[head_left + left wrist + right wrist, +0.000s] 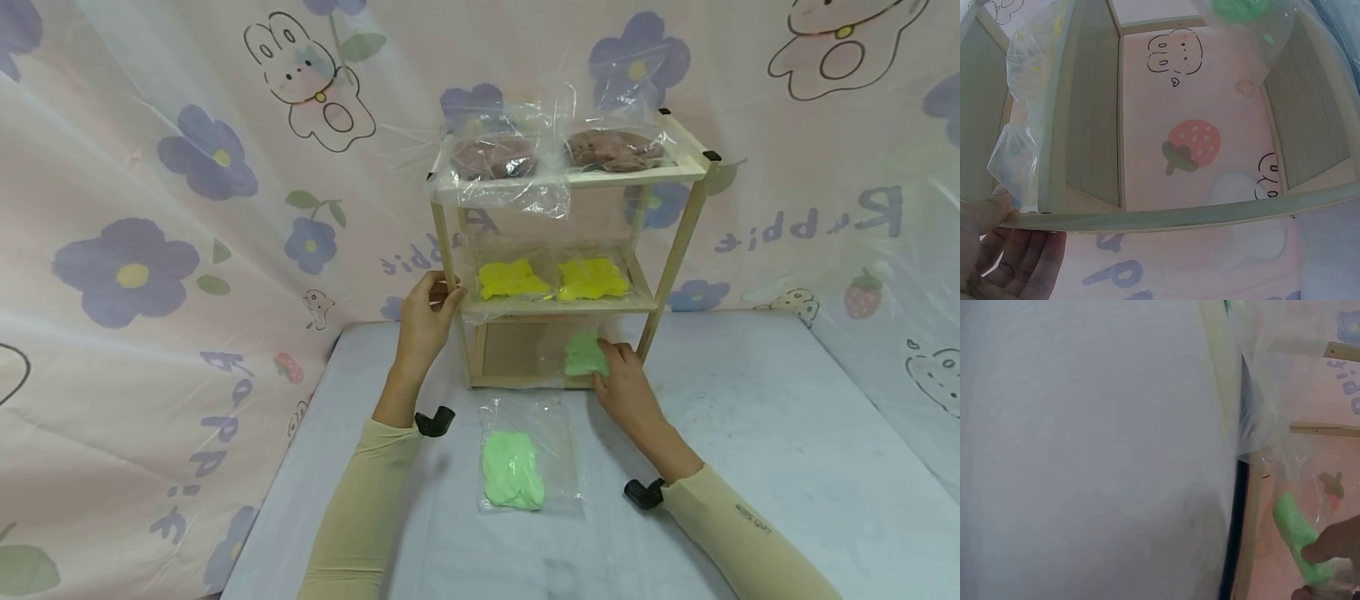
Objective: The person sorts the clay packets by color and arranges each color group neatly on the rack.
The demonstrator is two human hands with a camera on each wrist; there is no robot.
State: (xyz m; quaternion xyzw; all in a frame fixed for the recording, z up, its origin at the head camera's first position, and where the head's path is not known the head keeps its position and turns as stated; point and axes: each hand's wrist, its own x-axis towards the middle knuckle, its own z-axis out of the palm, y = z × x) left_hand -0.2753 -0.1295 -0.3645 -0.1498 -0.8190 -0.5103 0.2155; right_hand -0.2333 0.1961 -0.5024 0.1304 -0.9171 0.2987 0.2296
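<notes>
A small three-tier wooden shelf [684, 242] stands on the table. My left hand [423, 325] grips its left front post at the middle tier; in the left wrist view the thumb and fingers lie on either side of the post [1166, 219]. At the lowest tier's right side, my right hand [628, 387] pinches a clear bag of light green clay-like stuff [585, 354]. The right wrist view shows the fingertips pressed on the green lump [1297, 531]. A second bag with a green lump [512, 471] lies on the table before the shelf.
Two bags of yellow lumps [592, 278] lie on the middle tier. Bags of brown lumps [615, 150] lie on the top tier, one overhanging its front edge. A printed curtain [135, 375] hangs behind and to the left of the white-covered table [750, 417].
</notes>
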